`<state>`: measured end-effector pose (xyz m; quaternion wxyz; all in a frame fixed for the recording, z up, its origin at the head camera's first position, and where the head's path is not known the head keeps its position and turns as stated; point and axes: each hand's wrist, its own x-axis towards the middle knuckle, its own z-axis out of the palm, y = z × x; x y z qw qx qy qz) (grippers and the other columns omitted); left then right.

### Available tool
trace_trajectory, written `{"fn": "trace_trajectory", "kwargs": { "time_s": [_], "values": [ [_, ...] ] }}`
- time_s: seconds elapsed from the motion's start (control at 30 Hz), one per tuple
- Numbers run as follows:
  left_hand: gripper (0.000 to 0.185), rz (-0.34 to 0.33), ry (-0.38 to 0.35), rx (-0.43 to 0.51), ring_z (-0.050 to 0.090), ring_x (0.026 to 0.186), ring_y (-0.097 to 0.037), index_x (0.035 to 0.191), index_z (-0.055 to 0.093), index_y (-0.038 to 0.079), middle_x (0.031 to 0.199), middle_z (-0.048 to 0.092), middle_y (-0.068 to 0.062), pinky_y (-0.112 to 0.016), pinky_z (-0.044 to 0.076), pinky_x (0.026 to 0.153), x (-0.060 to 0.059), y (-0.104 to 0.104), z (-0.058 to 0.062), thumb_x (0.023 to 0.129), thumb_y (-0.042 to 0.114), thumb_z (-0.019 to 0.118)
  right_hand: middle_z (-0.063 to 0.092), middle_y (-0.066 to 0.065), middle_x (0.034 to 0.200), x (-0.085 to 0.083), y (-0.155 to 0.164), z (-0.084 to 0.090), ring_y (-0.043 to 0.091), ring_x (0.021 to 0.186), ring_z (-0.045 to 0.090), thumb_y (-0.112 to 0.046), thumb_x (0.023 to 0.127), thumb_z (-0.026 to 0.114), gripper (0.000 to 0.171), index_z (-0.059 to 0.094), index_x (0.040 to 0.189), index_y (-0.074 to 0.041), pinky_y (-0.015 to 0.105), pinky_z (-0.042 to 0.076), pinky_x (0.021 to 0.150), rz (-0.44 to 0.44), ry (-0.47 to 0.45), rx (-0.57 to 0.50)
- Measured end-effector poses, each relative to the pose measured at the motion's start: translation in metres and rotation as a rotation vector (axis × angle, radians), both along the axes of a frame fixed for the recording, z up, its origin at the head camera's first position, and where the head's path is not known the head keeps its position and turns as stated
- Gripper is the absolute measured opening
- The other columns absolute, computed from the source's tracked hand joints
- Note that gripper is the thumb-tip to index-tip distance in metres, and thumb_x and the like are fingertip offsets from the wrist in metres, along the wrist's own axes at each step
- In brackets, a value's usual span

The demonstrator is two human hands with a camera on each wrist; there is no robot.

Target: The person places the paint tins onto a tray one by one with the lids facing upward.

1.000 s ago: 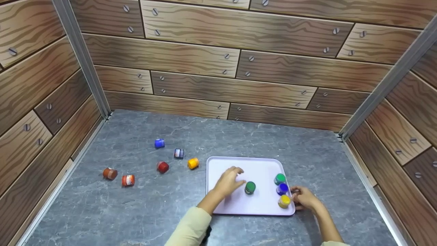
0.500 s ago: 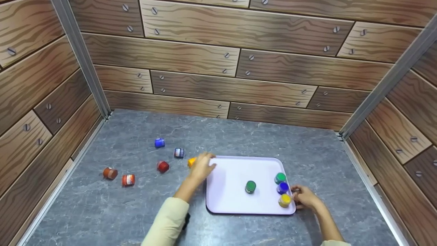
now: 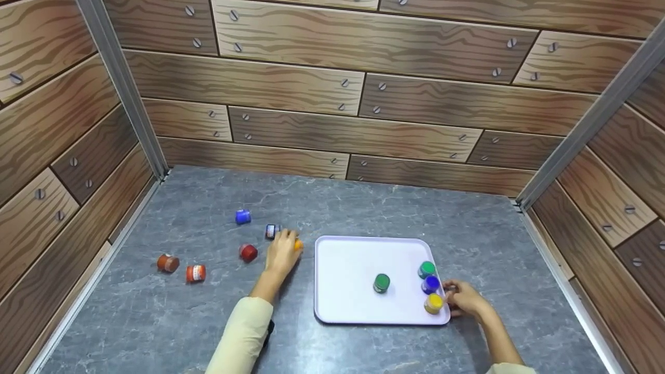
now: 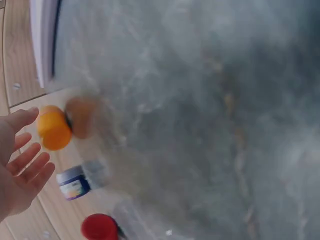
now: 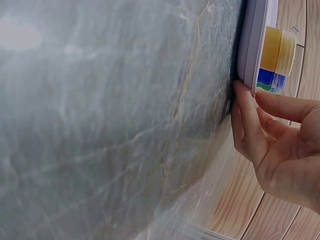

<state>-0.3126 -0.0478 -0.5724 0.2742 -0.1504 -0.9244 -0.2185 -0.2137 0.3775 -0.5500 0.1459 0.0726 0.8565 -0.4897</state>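
My left hand (image 3: pixel 283 252) hovers with straight fingers just left of a yellow jar (image 3: pixel 297 244) lying on the grey table; in the left wrist view the hand (image 4: pixel 20 165) is close beside that jar (image 4: pixel 54 131), not gripping it. My right hand (image 3: pixel 460 298) pinches the right rim of a pale lilac tray (image 3: pixel 353 270), next to the yellow jar (image 3: pixel 433 304) standing in it. The right wrist view shows its fingertips (image 5: pixel 240 100) on the tray's edge (image 5: pixel 252 45). Two green jars (image 3: pixel 381 283) (image 3: pixel 426 269) and a blue jar (image 3: pixel 430 284) also stand in the tray.
Loose jars lie on the table left of the tray: a blue one (image 3: pixel 242 216), a dark labelled one (image 3: pixel 271 231), a red one (image 3: pixel 248 253), a brown one (image 3: pixel 167 263) and an orange one (image 3: pixel 195 273). Wood-patterned walls enclose the table on three sides.
My left hand has left the green jar in the tray and moved left, off the tray, to the yellow jar on the table. The right hand stays at the tray's rim.
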Motion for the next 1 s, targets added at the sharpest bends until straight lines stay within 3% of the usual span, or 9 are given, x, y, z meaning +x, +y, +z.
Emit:
{"fn": "trace_trajectory", "kwargs": {
  "time_s": [0.23,0.6,1.0],
  "values": [
    [0.041,0.000,-0.087,0.012,0.053,0.084,-0.034,0.098,0.056,-0.001,0.095,0.054,-0.016,-0.044,0.049,0.070,-0.003,0.001,-0.012,0.067,0.012,0.080,0.051,0.011,0.081,0.000,0.000,0.000,0.021,0.069,0.051,0.009,0.075,0.043,0.037,0.042,0.111,0.017,0.035,0.053,0.056,-0.005,0.004,0.011],
    [0.036,0.023,-0.075,0.093,0.053,0.082,-0.034,0.093,0.056,-0.003,0.090,0.055,-0.016,-0.044,0.048,0.071,-0.004,0.003,-0.017,0.067,0.009,0.079,0.051,0.013,0.084,0.000,0.000,0.001,0.022,0.071,0.052,0.009,0.076,0.044,0.039,0.042,0.114,0.016,0.037,0.053,0.058,-0.021,-0.009,0.006],
    [0.037,0.033,-0.056,0.075,0.053,0.081,-0.032,0.090,0.057,-0.003,0.087,0.055,-0.015,-0.041,0.049,0.074,-0.004,0.005,-0.016,0.062,0.003,0.080,0.051,0.013,0.084,0.000,0.000,0.000,0.021,0.069,0.053,0.008,0.076,0.043,0.037,0.040,0.112,0.017,0.036,0.053,0.058,-0.011,-0.004,-0.022]
  ]
}}
